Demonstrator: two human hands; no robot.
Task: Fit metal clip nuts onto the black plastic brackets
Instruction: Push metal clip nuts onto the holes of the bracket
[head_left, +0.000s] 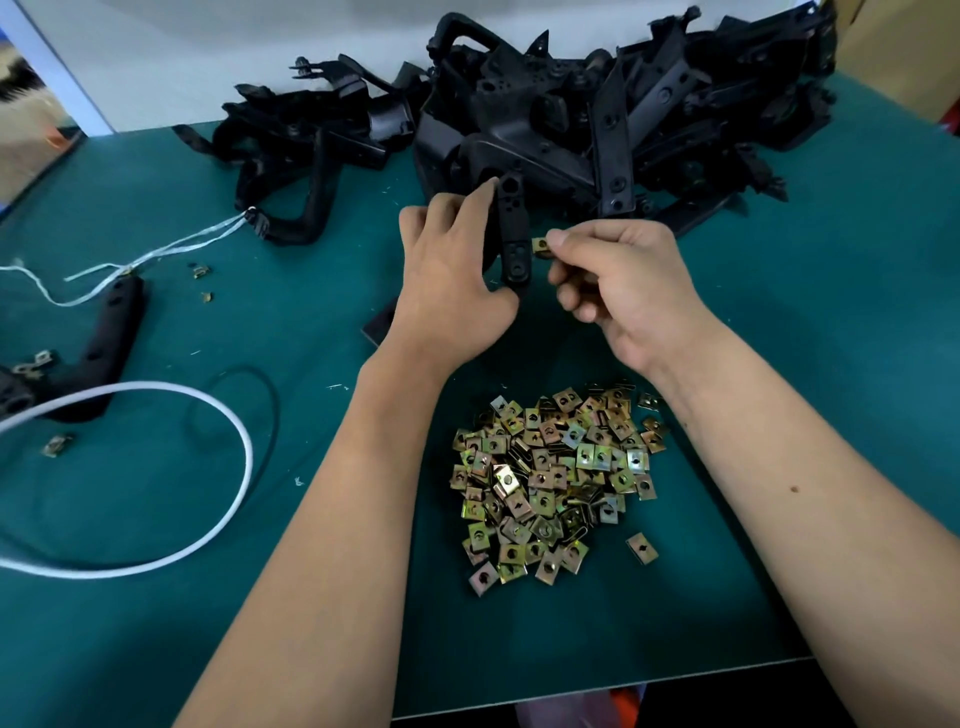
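Left hand (451, 283) grips a long black plastic bracket (511, 234) upright above the green table mat (779, 415), fingers curled round its far side, thumb at the lower end. The bracket shows 2 holes near the top and a recessed pad with 2 small holes near the bottom. Right hand (618, 291) pinches 1 brass-coloured metal clip nut (541, 246) between thumb and forefinger, just beside the bracket's right edge at the recessed pad; cannot tell if the nut touches the plastic, looks very close. Remaining right fingers are curled under the palm.

Loose heap of yellow-zinc square clip nuts (556, 483) lies on the mat between the 2 forearms, nearer the person than both hands. 1 stray nut (642, 548) sits just right of the heap.

Big jumbled pile of black plastic brackets (597, 119) fills the far side of the table, behind the hands. Smaller cluster of the same black parts (311, 150) sits far left of it, with a white string (156, 254) trailing from it. 1 curved black bracket (104, 343) lies at the left edge, a metal clip on its near end. White cord loop (228, 431) and thin black band (260, 395) lie on the left of the mat. A few loose nuts (202, 270) are scattered near the string.
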